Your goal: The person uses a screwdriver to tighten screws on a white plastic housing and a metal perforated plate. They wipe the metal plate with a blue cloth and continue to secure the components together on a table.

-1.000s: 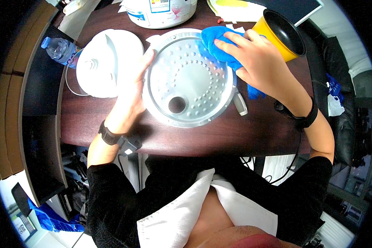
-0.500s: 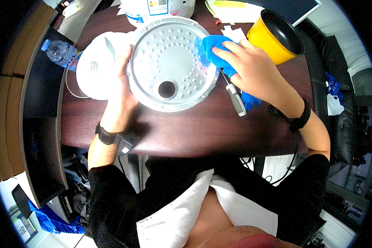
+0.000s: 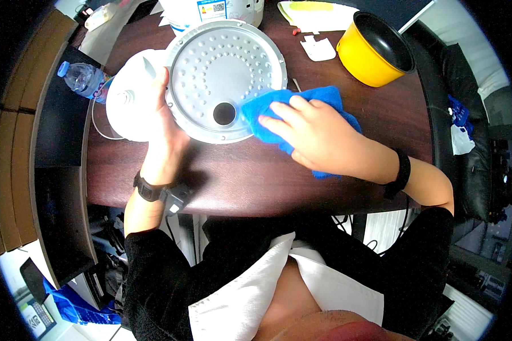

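Now L hand [image 3: 164, 133] fingers grip round perforated lid [image 3: 226, 79], face tilted up; R hand [image 3: 316, 133] clutches blue cloth [image 3: 301, 111] at lid's rim.

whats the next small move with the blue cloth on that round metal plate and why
Probably sweep the blue cloth further across the round metal plate, toward its upper left. The right hand presses the cloth only onto the plate's lower right edge, beside the round hole, so most of the dimpled face is uncovered. The left hand grips the plate's left rim, bracing it for that stroke.
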Demonstrator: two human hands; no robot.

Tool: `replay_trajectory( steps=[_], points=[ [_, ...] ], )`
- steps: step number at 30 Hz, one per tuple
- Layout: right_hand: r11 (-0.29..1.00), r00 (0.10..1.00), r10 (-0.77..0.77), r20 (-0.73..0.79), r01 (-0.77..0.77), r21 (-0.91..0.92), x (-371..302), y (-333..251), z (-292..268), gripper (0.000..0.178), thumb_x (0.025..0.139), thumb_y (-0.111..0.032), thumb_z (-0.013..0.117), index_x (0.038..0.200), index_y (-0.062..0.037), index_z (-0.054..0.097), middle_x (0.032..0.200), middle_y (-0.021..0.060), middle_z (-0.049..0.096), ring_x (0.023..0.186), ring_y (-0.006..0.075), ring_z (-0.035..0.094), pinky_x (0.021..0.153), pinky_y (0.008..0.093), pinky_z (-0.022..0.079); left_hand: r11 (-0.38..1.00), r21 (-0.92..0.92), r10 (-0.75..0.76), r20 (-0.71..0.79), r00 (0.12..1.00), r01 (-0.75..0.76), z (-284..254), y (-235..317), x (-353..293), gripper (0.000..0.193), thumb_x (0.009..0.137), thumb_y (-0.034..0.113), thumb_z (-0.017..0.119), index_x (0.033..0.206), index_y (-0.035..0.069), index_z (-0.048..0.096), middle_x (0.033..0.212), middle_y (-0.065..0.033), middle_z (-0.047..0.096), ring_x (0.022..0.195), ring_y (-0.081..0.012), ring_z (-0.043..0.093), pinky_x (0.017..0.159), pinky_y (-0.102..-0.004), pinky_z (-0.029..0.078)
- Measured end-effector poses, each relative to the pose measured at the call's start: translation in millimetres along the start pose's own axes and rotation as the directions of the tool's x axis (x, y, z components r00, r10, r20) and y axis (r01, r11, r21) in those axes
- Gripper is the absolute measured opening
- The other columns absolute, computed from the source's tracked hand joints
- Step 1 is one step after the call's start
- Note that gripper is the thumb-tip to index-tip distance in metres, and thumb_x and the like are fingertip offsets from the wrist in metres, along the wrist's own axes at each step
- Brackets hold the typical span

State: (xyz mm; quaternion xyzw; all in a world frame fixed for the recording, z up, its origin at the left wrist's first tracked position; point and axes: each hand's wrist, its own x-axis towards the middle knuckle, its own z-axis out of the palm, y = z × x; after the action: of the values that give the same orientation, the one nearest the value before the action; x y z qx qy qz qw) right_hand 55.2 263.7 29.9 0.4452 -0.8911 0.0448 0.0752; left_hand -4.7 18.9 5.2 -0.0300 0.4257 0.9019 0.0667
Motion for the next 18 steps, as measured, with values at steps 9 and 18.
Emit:
replay_trajectory(
  steps=[9, 18],
  points=[
    [0.998, 0.997, 0.063, -0.044, -0.061, 0.032, 16.6, 14.0, -44.1, 0.060, 0.063, -0.003, 0.061, 0.122, -0.0112, 0.053, 0.120, 0.0095, 0.053, 0.093, 0.0260, 0.051, 0.076, 0.0355, 0.046, 0.993, -0.106, -0.036, 0.073, 0.997, 0.043, -10.0, 1.1, 9.7, 0.047, 0.087, 0.038, 0.059, 0.120, 0.005, 0.051, 0.116, -0.0109, 0.058, 0.106, -0.0213, 0.057, 0.093, -0.0384, 0.046],
    [0.934, 0.947, -0.080, -0.310, -0.037, -0.356, 71.7, 32.6, -19.2, 0.032, 0.077, -0.013, 0.055, 0.109, -0.0105, 0.058, 0.104, 0.0028, 0.057, 0.089, 0.0197, 0.056, 0.068, 0.0301, 0.048, 0.990, -0.110, -0.077, 0.066, 0.995, 0.084, -12.9, -5.1, 6.5, 0.048, 0.088, 0.038, 0.058, 0.121, 0.005, 0.050, 0.118, -0.0112, 0.059, 0.104, -0.0217, 0.059, 0.093, -0.0370, 0.046]
  ],
)
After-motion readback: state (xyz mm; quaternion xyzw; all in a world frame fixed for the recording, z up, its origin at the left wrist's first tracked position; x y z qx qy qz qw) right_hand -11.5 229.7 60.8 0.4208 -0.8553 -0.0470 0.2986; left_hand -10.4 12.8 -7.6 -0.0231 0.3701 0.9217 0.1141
